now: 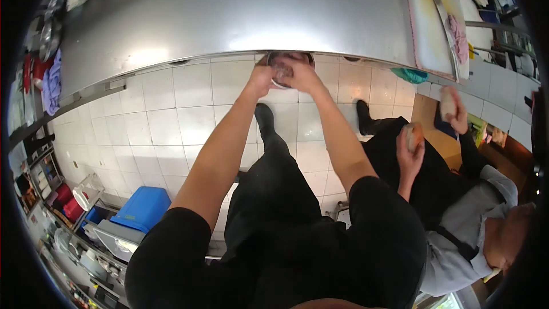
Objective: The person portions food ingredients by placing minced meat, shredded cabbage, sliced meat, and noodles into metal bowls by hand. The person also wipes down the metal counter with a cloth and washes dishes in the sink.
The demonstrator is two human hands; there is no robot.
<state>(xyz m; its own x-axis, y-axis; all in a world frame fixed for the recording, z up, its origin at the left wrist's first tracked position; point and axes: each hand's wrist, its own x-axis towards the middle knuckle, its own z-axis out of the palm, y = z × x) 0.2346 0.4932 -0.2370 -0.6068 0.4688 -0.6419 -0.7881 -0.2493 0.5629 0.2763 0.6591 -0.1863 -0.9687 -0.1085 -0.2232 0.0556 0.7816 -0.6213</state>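
A round metal bowl (313, 60) is at the front edge of the steel counter, partly hidden by my hands. My left hand (262, 78) is closed at the bowl's left side, against its rim. Over the bowl's mouth is my right hand (301, 75), its fingers reaching inside; the fingertips are blurred and mixed with what lies in there. The contents look dark and reddish, but I cannot make out what they are.
The steel counter (229, 11) spans the front. On its right lie a cutting board (424, 37), a long knife (444, 20) and a pink cloth (457, 37). A co-worker (457, 217) stands close on my right, holding something in each hand. A blue bin (143, 207) is behind left.
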